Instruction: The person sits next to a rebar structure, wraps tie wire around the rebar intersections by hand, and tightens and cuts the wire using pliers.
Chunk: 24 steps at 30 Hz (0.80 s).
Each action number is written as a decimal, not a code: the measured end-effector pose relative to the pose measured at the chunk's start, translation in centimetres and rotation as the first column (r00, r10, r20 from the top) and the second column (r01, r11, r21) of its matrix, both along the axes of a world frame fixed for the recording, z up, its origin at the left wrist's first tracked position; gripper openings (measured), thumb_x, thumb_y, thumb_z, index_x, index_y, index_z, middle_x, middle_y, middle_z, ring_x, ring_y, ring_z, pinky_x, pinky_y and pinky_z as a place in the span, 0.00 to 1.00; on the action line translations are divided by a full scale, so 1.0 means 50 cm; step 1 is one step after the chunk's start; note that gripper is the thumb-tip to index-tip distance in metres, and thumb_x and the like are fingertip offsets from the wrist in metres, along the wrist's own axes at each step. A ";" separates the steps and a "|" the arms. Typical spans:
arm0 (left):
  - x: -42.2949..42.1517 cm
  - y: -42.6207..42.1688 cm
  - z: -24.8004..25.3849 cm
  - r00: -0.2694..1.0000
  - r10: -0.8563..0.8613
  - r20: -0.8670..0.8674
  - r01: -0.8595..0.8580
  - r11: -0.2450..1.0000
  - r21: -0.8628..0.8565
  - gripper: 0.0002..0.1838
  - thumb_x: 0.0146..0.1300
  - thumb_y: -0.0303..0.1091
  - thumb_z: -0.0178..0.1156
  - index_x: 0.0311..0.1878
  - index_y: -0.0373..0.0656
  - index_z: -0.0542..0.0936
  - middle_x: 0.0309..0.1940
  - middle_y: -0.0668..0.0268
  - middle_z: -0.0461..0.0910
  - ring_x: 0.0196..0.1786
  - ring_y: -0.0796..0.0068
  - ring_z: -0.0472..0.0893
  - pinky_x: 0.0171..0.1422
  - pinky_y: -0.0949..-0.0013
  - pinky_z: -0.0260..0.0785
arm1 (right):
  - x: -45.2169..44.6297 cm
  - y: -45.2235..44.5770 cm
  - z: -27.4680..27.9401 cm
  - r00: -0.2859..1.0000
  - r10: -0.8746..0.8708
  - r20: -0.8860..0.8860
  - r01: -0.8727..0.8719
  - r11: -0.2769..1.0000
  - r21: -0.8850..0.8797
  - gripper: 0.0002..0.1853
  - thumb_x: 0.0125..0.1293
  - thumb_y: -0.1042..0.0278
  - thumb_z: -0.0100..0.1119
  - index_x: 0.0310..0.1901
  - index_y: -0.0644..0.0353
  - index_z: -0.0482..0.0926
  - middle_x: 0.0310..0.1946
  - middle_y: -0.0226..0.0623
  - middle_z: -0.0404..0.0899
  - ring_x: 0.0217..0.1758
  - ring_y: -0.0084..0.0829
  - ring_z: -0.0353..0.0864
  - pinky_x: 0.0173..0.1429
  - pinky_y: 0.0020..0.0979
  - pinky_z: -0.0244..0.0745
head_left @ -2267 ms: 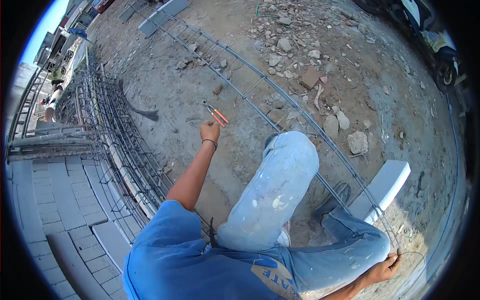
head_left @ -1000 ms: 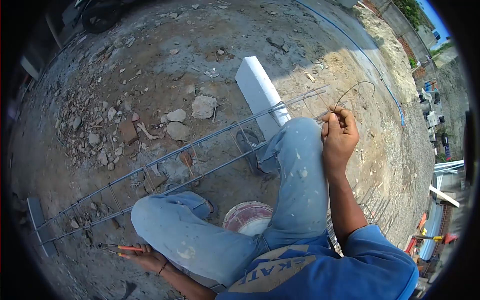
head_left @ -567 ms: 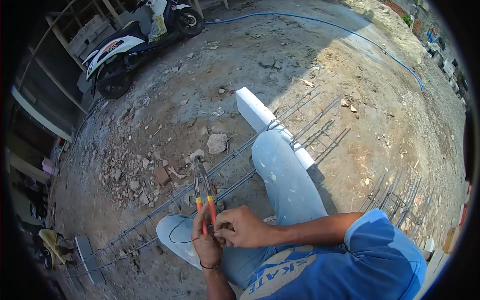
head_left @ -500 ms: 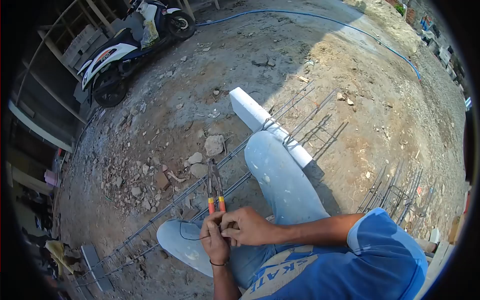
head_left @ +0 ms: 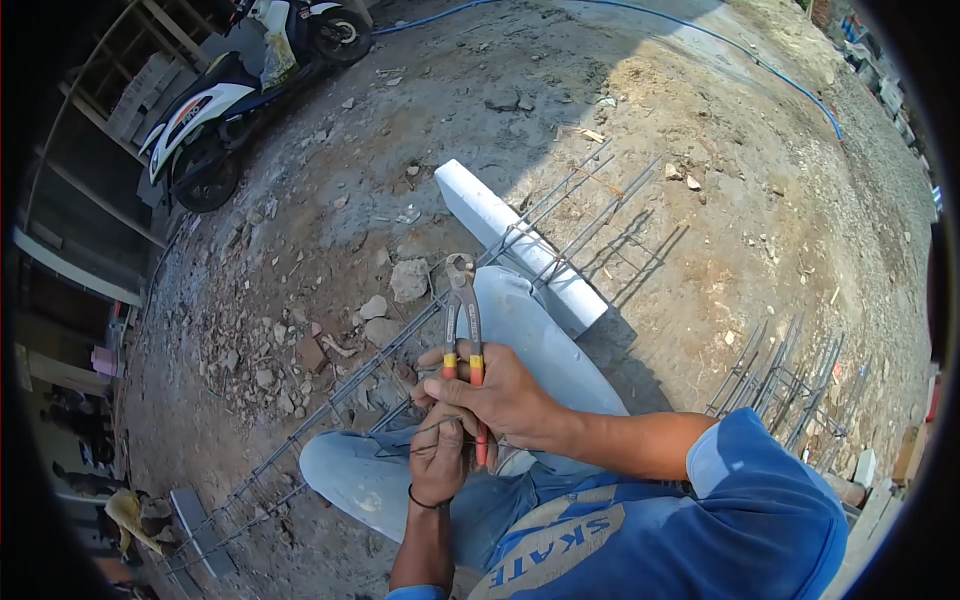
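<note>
In the head view, we are looking down at our two hands working close together. Our right hand [head_left: 505, 395] is gripping the pincers [head_left: 474, 335], its fingers lying across the orange handles [head_left: 477, 372]. Our left hand [head_left: 437, 462] is sitting just below the right one, nearer to us, with its fingers curling in; they seem to be pinching the thin wire [head_left: 390, 456], which is bowing out to the left of that hand, though we are not making out exactly how the fingertips are meeting it. The pincers' long axis is running almost straight away from us, the steel head [head_left: 461, 278] pointing out ahead of both hands and one handle end dropping back to the right of the left hand. So the right hand is lying nearer the tool, the left hand nearer the wire. Ahead and to the left of both hands, the steel rod frame [head_left: 365, 372] is slanting past our left knee [head_left: 335, 475]; farther ahead of the right hand, its rods are crossing over the white block [head_left: 480, 207].
</note>
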<state>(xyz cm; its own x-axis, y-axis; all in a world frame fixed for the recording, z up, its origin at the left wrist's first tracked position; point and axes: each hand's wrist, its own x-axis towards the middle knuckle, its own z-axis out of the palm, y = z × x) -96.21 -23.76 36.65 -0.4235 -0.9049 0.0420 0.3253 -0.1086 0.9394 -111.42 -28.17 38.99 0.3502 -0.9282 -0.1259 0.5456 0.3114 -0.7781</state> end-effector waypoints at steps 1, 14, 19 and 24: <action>-0.006 -0.018 0.007 1.000 0.023 -0.008 -0.023 1.000 0.000 0.23 0.81 0.51 0.45 0.42 0.38 0.73 0.32 0.55 0.79 0.24 0.69 0.79 0.25 0.71 0.71 | -0.006 -0.022 0.004 0.998 -0.018 0.068 0.017 1.000 0.015 0.18 0.75 0.66 0.61 0.57 0.74 0.74 0.40 0.46 0.86 0.46 0.29 0.87 0.48 0.27 0.84; 0.236 -0.408 -0.035 0.796 0.464 -0.389 -0.214 0.816 0.536 0.21 0.83 0.46 0.44 0.62 0.38 0.72 0.27 0.71 0.74 0.24 0.82 0.72 0.52 0.65 0.81 | -0.231 -0.430 0.065 0.258 -0.749 -0.610 -0.532 0.417 -0.737 0.05 0.66 0.75 0.61 0.42 0.60 0.76 0.26 0.43 0.78 0.28 0.44 0.80 0.33 0.42 0.74; 0.248 -0.416 -0.070 0.716 0.648 -0.260 -0.254 0.589 0.768 0.16 0.84 0.38 0.41 0.59 0.36 0.72 0.23 0.73 0.67 0.18 0.83 0.61 0.36 0.72 0.75 | -0.404 -0.542 -0.271 -0.544 -0.433 -0.718 -0.752 0.631 0.189 0.11 0.66 0.69 0.52 0.40 0.60 0.85 0.39 0.52 0.87 0.45 0.53 0.88 0.51 0.50 0.81; 0.211 -0.460 -0.006 0.665 0.734 0.141 -0.648 0.473 0.597 0.16 0.83 0.42 0.44 0.56 0.37 0.71 0.28 0.70 0.69 0.21 0.83 0.63 0.35 0.72 0.71 | -0.431 -0.503 -0.303 -0.492 -0.508 -0.707 -0.745 0.666 0.040 0.08 0.63 0.69 0.57 0.37 0.64 0.81 0.31 0.57 0.84 0.38 0.56 0.86 0.44 0.51 0.80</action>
<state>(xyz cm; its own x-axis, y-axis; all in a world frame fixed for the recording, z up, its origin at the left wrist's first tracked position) -85.66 -46.76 36.37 0.3207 -0.7593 -0.5663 0.6352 -0.2711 0.7232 -132.96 -53.30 23.85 0.4628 -0.8645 -0.1961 -0.8507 -0.4953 0.1759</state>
